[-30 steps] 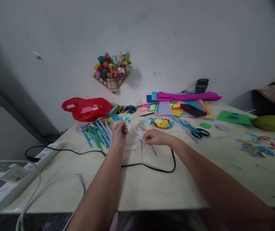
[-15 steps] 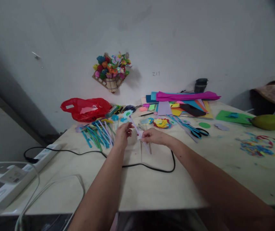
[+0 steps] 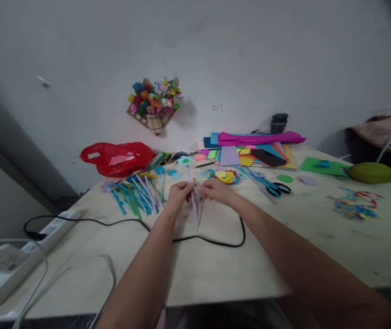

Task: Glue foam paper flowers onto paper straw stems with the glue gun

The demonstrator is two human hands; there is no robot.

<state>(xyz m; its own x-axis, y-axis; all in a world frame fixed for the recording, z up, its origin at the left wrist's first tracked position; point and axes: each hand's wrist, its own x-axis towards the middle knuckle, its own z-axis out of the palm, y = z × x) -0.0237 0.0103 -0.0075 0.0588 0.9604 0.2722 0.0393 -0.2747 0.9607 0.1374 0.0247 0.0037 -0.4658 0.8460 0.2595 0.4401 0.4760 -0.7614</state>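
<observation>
My left hand (image 3: 181, 195) is closed on a thin lilac paper strip (image 3: 194, 211) that stands nearly upright over the table, its lower end toward me. A light blue paper flower with a green centre (image 3: 186, 160) shows at the strip's top end. Close beside it, my right hand (image 3: 215, 190) pinches a small pale piece (image 3: 198, 191) against the strip; the piece is blurred. Yellow and red paper flowers (image 3: 226, 176) lie just behind my right hand.
Paper strips (image 3: 132, 194) and a red bag (image 3: 118, 157) lie left. Black scissors (image 3: 279, 188), coloured sheets (image 3: 260, 138), a green fruit (image 3: 372, 172) and paper scraps (image 3: 355, 205) are right. A black cable (image 3: 216, 241) loops in front; a power strip (image 3: 0, 278) sits far left.
My left hand has moved right and closed on the lilac strip, beside my right hand. The strip now stands more upright. The whole view has shifted slightly.
</observation>
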